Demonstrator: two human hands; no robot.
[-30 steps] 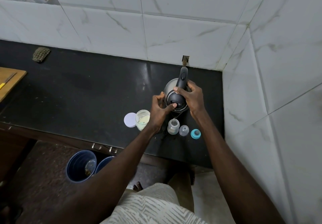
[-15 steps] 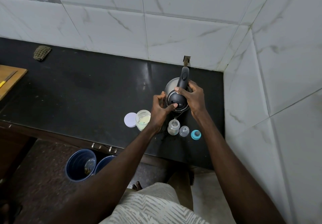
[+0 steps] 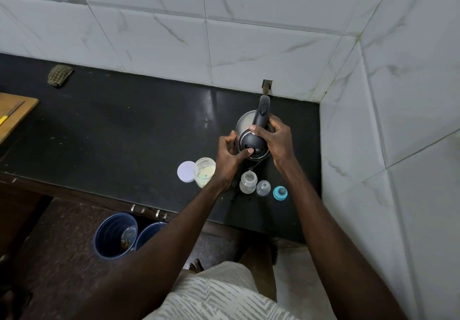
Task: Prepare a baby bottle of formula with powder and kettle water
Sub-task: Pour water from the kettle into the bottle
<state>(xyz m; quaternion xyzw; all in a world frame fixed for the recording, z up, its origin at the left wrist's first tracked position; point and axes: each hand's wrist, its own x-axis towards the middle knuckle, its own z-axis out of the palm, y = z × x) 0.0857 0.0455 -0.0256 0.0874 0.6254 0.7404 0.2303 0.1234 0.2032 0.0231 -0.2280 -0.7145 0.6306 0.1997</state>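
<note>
kettle (image 3: 246,124) unmoved (above bottle (image 3: 247,183)) | right hand (image 3: 278,140) grips handle (image 3: 262,110) | left hand (image 3: 229,157) pinches lid (image 3: 252,143)

wooden board (image 3: 10,101) partly beyond the left edge

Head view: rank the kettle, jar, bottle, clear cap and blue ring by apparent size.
1. kettle
2. jar
3. bottle
4. clear cap and blue ring: they look about alike, so I leave them unranked.

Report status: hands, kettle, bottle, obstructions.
Right hand grips kettle handle; left hand braces its lid. Kettle tipped, pouring into open bottle. Bottle mouth unobstructed.
</note>
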